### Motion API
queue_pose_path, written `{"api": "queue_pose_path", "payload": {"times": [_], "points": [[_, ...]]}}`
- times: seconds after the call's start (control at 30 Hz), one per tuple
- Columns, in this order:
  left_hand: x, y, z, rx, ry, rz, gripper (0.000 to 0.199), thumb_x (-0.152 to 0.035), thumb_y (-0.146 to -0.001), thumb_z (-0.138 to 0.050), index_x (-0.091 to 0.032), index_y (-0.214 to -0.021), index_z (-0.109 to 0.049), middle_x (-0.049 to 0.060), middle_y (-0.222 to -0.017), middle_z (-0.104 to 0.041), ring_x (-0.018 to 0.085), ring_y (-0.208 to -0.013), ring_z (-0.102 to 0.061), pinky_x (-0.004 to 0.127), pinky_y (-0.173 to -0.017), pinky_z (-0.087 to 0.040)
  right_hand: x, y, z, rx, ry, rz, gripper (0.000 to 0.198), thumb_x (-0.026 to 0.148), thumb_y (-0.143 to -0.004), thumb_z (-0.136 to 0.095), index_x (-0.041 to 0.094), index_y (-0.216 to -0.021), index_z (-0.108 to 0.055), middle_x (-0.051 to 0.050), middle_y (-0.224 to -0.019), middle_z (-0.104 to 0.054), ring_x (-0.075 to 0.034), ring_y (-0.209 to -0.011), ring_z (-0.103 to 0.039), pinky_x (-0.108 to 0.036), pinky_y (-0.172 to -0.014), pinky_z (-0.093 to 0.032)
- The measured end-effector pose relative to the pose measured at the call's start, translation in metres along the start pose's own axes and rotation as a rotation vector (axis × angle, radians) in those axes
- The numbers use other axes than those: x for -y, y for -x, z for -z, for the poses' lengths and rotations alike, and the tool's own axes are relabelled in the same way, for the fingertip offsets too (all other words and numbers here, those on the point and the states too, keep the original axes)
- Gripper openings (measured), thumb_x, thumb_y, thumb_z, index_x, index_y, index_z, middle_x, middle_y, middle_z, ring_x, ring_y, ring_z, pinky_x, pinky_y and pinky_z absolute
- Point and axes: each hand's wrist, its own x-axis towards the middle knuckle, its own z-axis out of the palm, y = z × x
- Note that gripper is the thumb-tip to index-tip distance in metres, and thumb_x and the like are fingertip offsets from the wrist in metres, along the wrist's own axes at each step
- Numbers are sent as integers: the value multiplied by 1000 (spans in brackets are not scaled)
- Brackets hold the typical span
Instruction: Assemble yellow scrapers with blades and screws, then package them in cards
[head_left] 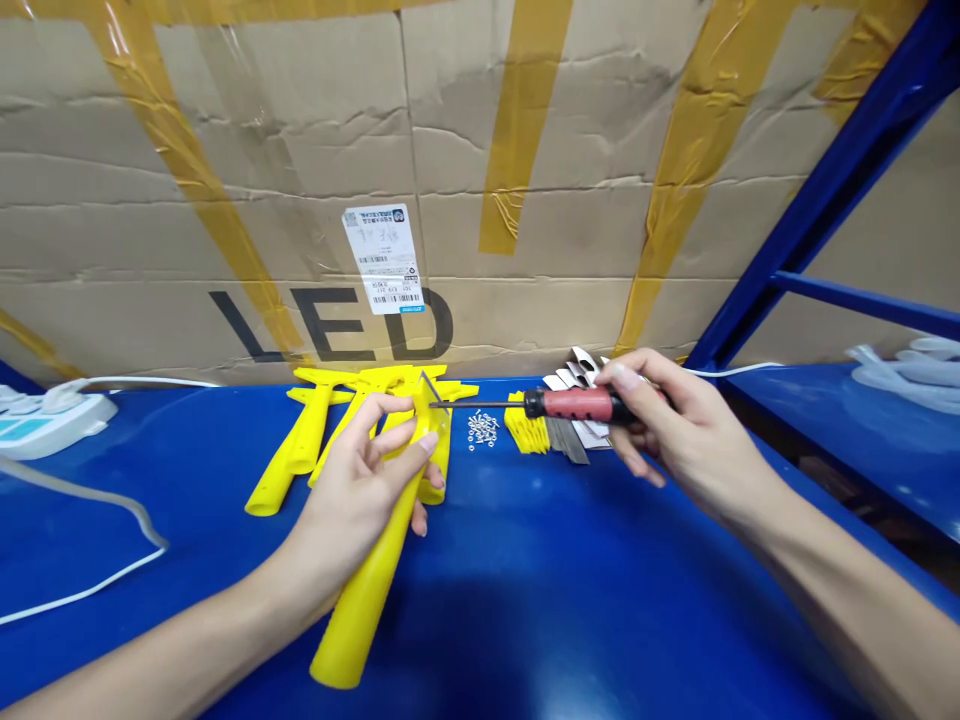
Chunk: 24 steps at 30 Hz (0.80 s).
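My left hand (352, 490) is wrapped round a yellow plastic scraper (360, 610), its long round handle slanting down toward me. At its head, a thin blade-like plate (436, 388) stands out. My right hand (675, 425) grips a screwdriver (577, 404) with a red and black handle, held level. The screwdriver's dark shaft points left, its tip at the scraper's head; whether it sits in a screw is too small to tell. Behind my left hand lie several more yellow scraper handles (289, 465), partly hidden.
On the blue tabletop (525, 600) are a pile of small screws or nuts (482, 430), stacked yellow plastic pieces (527, 430), grey metal strips (568, 440) and silvery plates (583, 362). A large cardboard box (450, 150) walls the back. A white power strip (71, 425) with cables lies left.
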Motion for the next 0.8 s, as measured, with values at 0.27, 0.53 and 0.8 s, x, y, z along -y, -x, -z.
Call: {"api": "queue_pose_path", "payload": {"times": [0.27,0.53,0.8], "points": [[0,1,2,3,-4,-1,44,-39,-82,-76,-26,-105,-41,-6,-66,-64,11,-42,-56,21,-40,-49,8,2,0,107,-63,19,24,43,-89,-72,25,-100,-60,3,-64,-62,-12,-51,-58,-25,-49,-49],[-1,-1,1,1,-6,-3,42,-37,-82,-76,-26,-103,-41,-6,-65,-63,10,-41,-55,21,-39,-49,5,2,-1,86,91,58,26,42,-84,-78,23,-97,-65,-2,-79,-68,-15,-61,-65,-29,-56,-55],[-7,0,1,2,23,-87,40,-33,-80,-77,-26,-101,-43,-6,-63,-61,13,-41,-57,21,-33,-48,7,4,-17,-71,-208,-235,27,41,-76,-84,20,-84,-71,-5,-75,-73,-5,-39,-43,-21,-33,-34]]}}
